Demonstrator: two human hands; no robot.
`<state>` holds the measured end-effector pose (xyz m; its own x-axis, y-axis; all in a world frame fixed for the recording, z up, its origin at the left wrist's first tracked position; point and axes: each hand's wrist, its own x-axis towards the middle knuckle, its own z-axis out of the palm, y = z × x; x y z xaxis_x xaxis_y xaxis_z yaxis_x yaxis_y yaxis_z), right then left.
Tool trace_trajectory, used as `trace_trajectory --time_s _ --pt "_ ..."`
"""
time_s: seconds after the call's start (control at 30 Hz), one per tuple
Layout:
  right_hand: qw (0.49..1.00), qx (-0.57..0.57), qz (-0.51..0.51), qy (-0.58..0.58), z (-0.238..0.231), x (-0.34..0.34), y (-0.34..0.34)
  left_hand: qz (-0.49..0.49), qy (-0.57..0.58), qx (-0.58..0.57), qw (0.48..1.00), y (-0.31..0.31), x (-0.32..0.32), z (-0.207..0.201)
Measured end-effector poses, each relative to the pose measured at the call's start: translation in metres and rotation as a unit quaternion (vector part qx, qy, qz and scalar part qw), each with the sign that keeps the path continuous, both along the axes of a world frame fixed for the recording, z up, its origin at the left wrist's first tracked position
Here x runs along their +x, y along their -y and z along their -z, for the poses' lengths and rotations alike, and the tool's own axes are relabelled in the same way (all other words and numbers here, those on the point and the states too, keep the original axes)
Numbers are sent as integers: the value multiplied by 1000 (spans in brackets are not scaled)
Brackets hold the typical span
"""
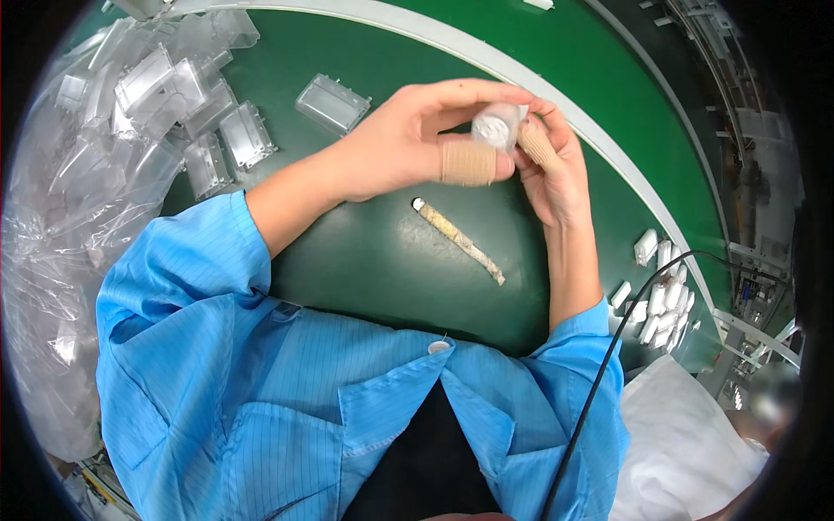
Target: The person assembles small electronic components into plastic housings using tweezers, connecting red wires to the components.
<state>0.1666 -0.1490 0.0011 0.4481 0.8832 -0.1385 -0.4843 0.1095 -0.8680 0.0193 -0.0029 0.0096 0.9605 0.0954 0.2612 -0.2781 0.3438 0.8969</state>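
Over the green table (365, 260), both hands meet at a small clear plastic case (493, 130) with a white round part showing in it. My left hand (417, 139) closes around its left side, the thumb below and the fingers above. At its right end, my right hand (554, 156) is closed, thumb and fingertips pressed to the piece; the exact contact is partly hidden. Tan wraps cover my left thumb and one digit of my right hand. Below the hands lies a thin stick wrapped in worn, yellowish tape (458, 239). Behind my left wrist rests another clear case (333, 104).
Several clear cases (246, 135) are heaped at the far left, beside and in a large clear plastic bag (52, 260). Small white parts (667, 304) sit in a pile at the right. A black cable (625, 321) crosses there, near white cloth (686, 443). A pale rim (643, 178) edges the table.
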Motion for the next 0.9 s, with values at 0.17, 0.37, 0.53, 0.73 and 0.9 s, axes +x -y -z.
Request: trace_trajectory --time_s 0.17,0.37,0.53,0.73,0.9 --pt "973 -35 70 216 -2 -7 -4 24 -78 -68 994 -5 -2 -8" --pt "887 -5 82 454 -17 -9 -3 17 -107 -66 992 -10 -2 -8" --pt "676 52 56 733 -20 -25 -9 5 -165 -12 986 1 -4 -5" --pt "683 37 87 725 -26 -24 -3 30 -131 -34 990 -2 -2 -2" --pt "666 34 93 739 -26 -25 -3 22 -137 -7 990 -4 -1 -1"
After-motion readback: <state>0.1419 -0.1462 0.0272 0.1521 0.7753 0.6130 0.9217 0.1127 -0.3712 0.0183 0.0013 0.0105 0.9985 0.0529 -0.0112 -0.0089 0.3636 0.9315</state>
